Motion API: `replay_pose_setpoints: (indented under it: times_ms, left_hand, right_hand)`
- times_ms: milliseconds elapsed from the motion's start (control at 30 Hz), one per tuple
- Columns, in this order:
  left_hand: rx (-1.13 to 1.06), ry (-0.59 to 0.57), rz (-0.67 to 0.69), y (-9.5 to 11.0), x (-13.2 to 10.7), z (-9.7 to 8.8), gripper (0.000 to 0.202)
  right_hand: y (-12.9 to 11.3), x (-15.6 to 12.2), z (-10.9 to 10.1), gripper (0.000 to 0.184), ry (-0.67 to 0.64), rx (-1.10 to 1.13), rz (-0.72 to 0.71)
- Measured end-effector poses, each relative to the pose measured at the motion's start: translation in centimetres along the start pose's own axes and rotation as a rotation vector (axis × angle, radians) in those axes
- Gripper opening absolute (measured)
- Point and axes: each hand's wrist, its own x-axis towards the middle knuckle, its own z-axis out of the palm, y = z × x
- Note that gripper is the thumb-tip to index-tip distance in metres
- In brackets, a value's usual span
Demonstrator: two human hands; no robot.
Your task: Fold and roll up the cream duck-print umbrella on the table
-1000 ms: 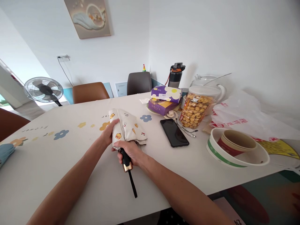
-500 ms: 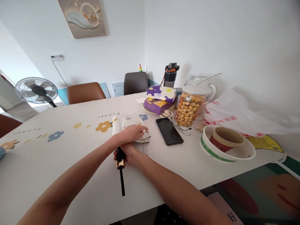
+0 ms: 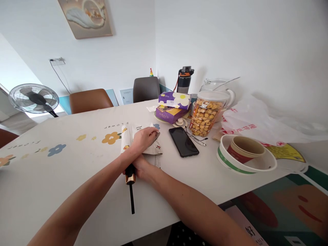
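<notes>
A white folding umbrella (image 3: 126,138) with small cartoon prints lies on the table, its loose fabric spread to the right. My right hand (image 3: 140,166) is wrapped round its black handle, which has a gold-coloured ring and a black strap (image 3: 132,198) hanging toward me. Crossing above the right wrist, my left hand (image 3: 145,139) rests on the fabric with its fingers curled over a fold. The fingertips of the left hand are partly hidden. To the right of the umbrella is a black phone (image 3: 183,142).
Beside the phone are eyeglasses (image 3: 196,137), a jar of snacks (image 3: 207,114), purple boxes (image 3: 170,113) and a black bottle (image 3: 183,82). Farther right are a white paper bowl (image 3: 228,160) with a brown roll (image 3: 237,153) and a plastic bag (image 3: 248,116).
My left hand has drawn slightly back and its fingers have curled more over the fabric. My right hand still holds the handle. The whole view has shifted a little.
</notes>
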Motion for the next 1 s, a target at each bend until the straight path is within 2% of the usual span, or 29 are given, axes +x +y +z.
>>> replay_pose_setpoints:
  times_ms: [233,367,533,667,767,867,1000]
  left_hand:
    - [-0.229,0.439,-0.172,-0.5,-1.5,-1.9,0.020]
    - [-0.349,0.600,-0.183,-1.5,-2.1,-2.8,0.017]
    - [-0.502,0.768,-0.225,-3.3,-3.7,-5.1,0.015]
    - [-0.399,0.811,-0.246,-5.3,-6.6,-7.9,0.014]
    - [-0.276,0.757,-0.282,-6.9,-9.2,-9.1,0.014]
    - [-0.266,0.694,-0.374,-8.2,-11.2,-9.1,0.013]
    - [-0.377,0.677,-0.464,-9.2,-11.8,-8.5,0.012]
  right_hand:
    - [0.3,-0.1,0.4,0.014,0.083,-0.099,0.016]
    - [0.4,-0.1,0.5,0.012,0.116,-0.143,0.030]
    - [0.2,0.0,0.1,0.007,0.065,-0.110,0.086]
    - [0.0,0.0,-0.2,0.011,0.073,-0.124,0.073]
    - [-0.1,-0.1,-0.3,0.011,0.074,-0.136,0.086]
    - [-0.2,-0.2,-0.5,0.013,0.033,-0.096,0.084]
    - [-0.5,-0.4,-0.8,0.024,-0.009,-0.024,0.068]
